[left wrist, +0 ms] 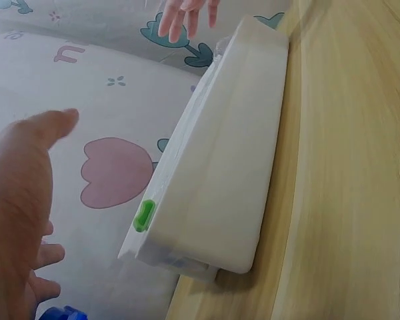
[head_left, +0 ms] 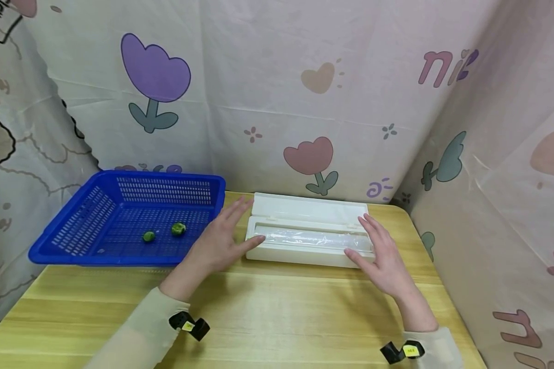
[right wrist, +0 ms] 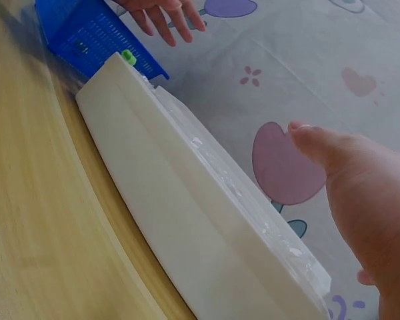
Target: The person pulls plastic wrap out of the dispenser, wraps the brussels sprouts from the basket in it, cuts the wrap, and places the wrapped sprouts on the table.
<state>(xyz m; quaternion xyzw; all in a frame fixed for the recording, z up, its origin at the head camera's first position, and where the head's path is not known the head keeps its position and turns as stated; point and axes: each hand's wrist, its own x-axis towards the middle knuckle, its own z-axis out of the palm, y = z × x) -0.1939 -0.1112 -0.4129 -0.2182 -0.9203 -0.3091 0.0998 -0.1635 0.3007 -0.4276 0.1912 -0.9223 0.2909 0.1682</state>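
Note:
A white cling film dispenser box [head_left: 304, 255] lies lengthwise on the table, its lid [head_left: 309, 206] tipped back. Clear film on a roll [head_left: 314, 238] shows inside. My left hand [head_left: 219, 241] hovers at the box's left end, fingers spread and thumb pointing over the corner. At the opposite end, my right hand [head_left: 385, 261] is held with its fingers apart and its thumb near the front rim. Neither hand holds anything; whether a fingertip touches the box is hard to tell. A green slider [left wrist: 145, 215] sits at the box's left end in the left wrist view.
A blue perforated basket [head_left: 69, 225] stands left of the box, close to my left hand. Two small green vegetable pieces, one round [head_left: 178, 229] and one smaller [head_left: 149, 236], lie in it. Printed cloth [head_left: 240, 77] hangs behind and beside the wooden table [head_left: 277, 318].

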